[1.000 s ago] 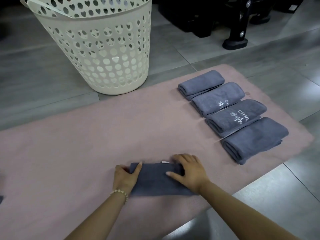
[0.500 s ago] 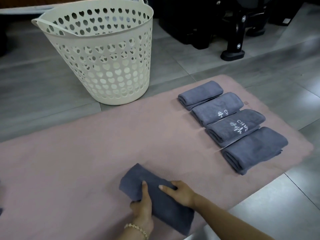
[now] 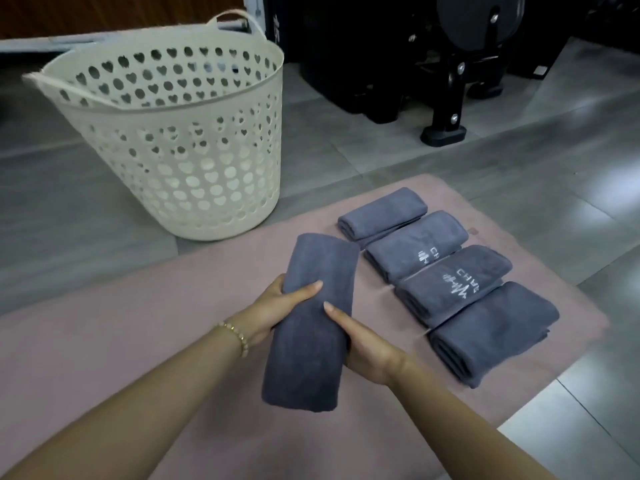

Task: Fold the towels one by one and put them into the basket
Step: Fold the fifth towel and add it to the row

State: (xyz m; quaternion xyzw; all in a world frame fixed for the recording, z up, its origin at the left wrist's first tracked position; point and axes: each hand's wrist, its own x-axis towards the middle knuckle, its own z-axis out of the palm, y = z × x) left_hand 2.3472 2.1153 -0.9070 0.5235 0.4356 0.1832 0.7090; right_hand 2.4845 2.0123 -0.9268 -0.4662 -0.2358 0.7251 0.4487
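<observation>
A folded grey towel (image 3: pixel 313 323) is lifted off the pink mat (image 3: pixel 138 323), held lengthwise between both hands. My left hand (image 3: pixel 277 311) grips its left side with the thumb across the top. My right hand (image 3: pixel 360 344) holds its right side, thumb on top and fingers hidden beneath. Several folded grey towels (image 3: pixel 446 282) lie in a row on the mat to the right, two with white lettering. The cream basket (image 3: pixel 180 157) with heart-shaped holes stands on the floor beyond the mat, to the upper left; no towels show inside it.
Black equipment with a stand foot (image 3: pixel 446 133) stands on the grey tiled floor (image 3: pixel 588 209) behind the mat, right of the basket. The mat's right edge ends close to the towel row.
The towel was lying flat on the mat under both hands; it has since been turned lengthwise and lifted off the mat, further from me toward the basket. The view has tilted up.
</observation>
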